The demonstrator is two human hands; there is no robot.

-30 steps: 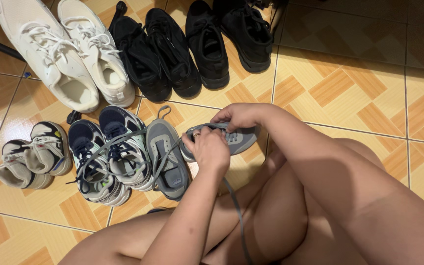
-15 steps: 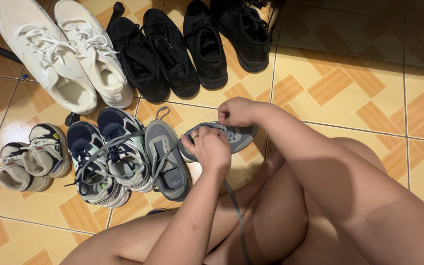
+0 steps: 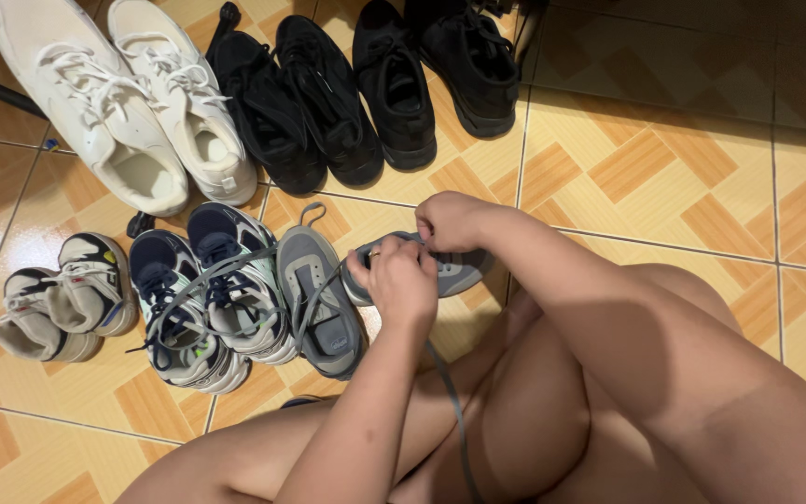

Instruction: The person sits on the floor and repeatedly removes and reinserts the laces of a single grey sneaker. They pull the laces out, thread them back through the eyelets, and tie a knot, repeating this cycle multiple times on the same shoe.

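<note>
Grey sneaker [image 3: 454, 266] lies on its side on the tiled floor [image 3: 664, 177], just ahead of the person's knees, toe pointing right. Both hands are on it. Left hand [image 3: 401, 280] is clamped around the heel and collar end, steadying the shoe. Right hand [image 3: 450, 220] is over the eyelet area, fingers pinched together on the grey lace [image 3: 448, 397]; the exact grip point is hidden by the knuckles. The lace's free end trails down between the legs, and another stretch runs left across the neighbouring shoes. Step in hand looks like lacing work at the eyelets; threading or pulling out, cannot tell which. Next move likely calls for a firm pinch on the lace tip and a steady hold on the shoe so it does not roll. Just left sits the matching grey sneaker [image 3: 321, 294], upright, touching a pair of navy-and-white trainers [image 3: 207, 299]. Further left is a small pair of grey and black shoes [image 3: 62, 297]. Back row holds white sneakers [image 3: 128, 98] and four black shoes [image 3: 366, 84].
</note>
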